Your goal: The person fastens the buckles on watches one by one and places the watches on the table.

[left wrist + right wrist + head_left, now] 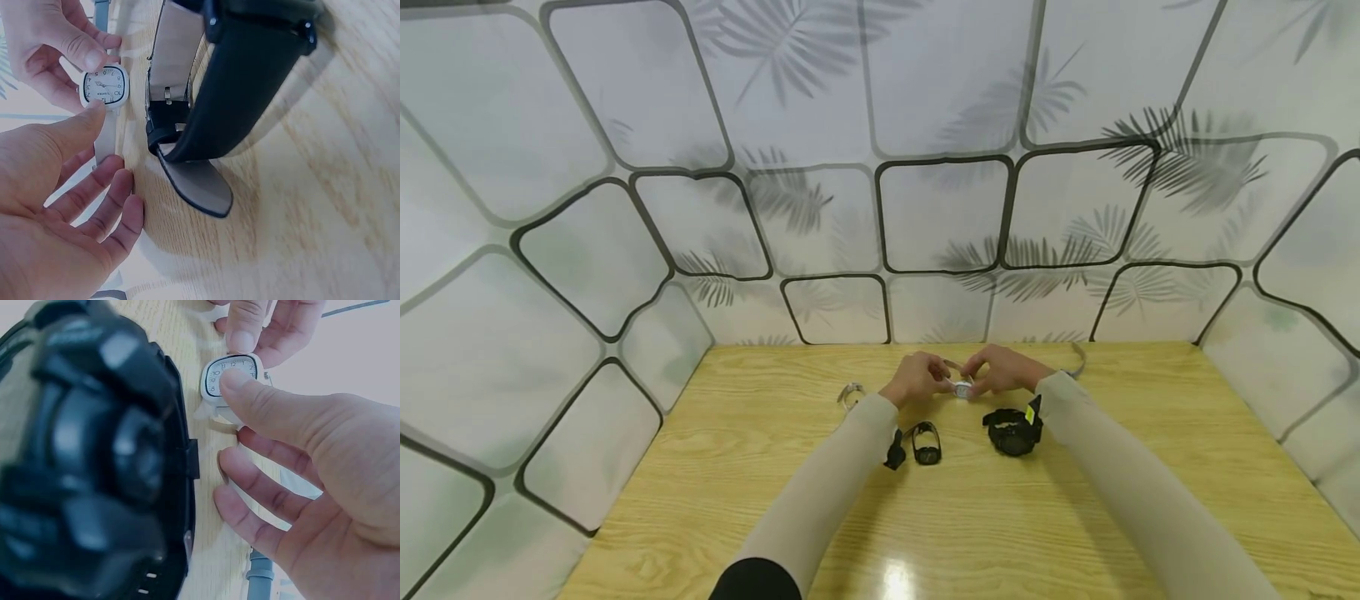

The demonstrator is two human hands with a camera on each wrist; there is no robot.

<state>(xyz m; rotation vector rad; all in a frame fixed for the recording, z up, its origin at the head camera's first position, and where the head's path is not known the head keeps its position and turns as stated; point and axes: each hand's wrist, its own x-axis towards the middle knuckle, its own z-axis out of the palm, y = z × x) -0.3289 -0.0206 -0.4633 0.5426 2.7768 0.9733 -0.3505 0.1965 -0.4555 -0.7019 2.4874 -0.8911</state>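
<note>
A white wristwatch (962, 389) with a rounded-square dial and light strap is held between both hands near the table's back. My left hand (919, 379) pinches one side of it, thumb at the edge of the case. From the other side my right hand (1006, 369) grips it, its thumb lying over part of the dial (219, 372) in the right wrist view. The remaining right fingers curl loosely by the strap. In the left wrist view, a black leather-strapped watch (231, 94) stands close to the left hand. A bulky black watch (100, 456) fills the right wrist view's left side.
On the wood-grain table (940, 517) a silvery watch (850, 393) lies left of the hands. A grey strap (1078, 360) curves up beyond the right wrist. A dark object (895, 454) shows beside the left sleeve. Patterned fabric walls (943, 217) enclose the back and sides.
</note>
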